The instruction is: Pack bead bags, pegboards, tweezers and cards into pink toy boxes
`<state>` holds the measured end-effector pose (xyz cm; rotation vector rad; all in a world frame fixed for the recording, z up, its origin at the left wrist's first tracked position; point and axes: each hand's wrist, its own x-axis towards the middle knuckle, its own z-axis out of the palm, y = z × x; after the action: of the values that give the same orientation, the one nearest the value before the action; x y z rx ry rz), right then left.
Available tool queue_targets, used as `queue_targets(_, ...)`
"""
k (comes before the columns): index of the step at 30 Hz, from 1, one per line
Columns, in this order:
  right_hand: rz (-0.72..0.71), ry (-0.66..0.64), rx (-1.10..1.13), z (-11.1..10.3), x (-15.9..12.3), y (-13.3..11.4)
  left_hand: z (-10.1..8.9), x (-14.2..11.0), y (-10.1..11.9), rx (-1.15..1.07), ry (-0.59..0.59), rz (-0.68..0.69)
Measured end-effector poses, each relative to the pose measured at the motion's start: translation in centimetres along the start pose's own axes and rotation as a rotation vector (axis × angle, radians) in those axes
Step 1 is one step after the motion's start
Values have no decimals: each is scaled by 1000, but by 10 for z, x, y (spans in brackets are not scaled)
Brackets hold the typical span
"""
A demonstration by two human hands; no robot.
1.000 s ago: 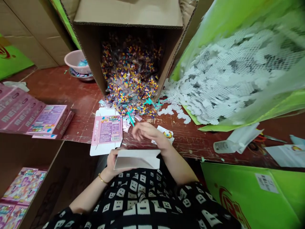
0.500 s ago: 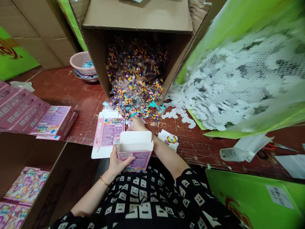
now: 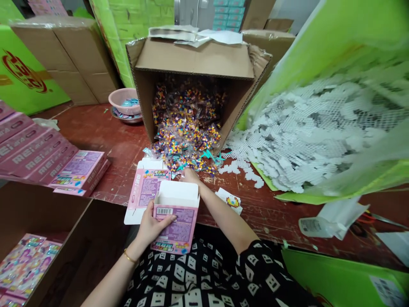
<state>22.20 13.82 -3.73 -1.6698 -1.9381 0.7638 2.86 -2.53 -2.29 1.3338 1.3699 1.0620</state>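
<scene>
1. My left hand [image 3: 150, 227] grips the pink box [image 3: 183, 226] at the near edge of the desk [image 3: 271, 213] — thumb across its printed face, seemingly for steadiness.
2. My right hand [image 3: 191, 175] nears the bagged bricks [image 3: 188, 136] — fingers hidden, grip undeterminable.

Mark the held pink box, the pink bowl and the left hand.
Held pink box [image 3: 180, 228]: head view, printed panel facing the camera.
Pink bowl [image 3: 123, 110]: head view, outer wall.
Left hand [image 3: 151, 227]: head view, middle of the hand.

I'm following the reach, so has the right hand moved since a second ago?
Yes. Judged against the printed cards, the right hand has moved forward and somewhat left, close to the front of the bagged pieces.
</scene>
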Motion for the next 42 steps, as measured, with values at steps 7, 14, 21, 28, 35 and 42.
queue_targets(7, -286, 17, 491, -58, -29, -51, -19, 17, 15, 5, 104, -54)
queue_targets(14, -218, 332, 155, -59, 49, -89, -59, 60, -1, 140, 231, -170)
queue_targets(21, -61, 576, 160, -84, 116, -68, -60, 71, -4, 580, 443, 353)
queue_targets(28, -201, 323, 776, -91, -57, -54, 9, 59, 56, 247, 329, 522)
queue_targets(35, 95, 558, 712, -74, -184, 41, 85, 16, 17, -203, -485, -306)
queue_targets(42, 727, 1265, -566, -151, -284, 172, 98, -6, 7, -346, -526, -589)
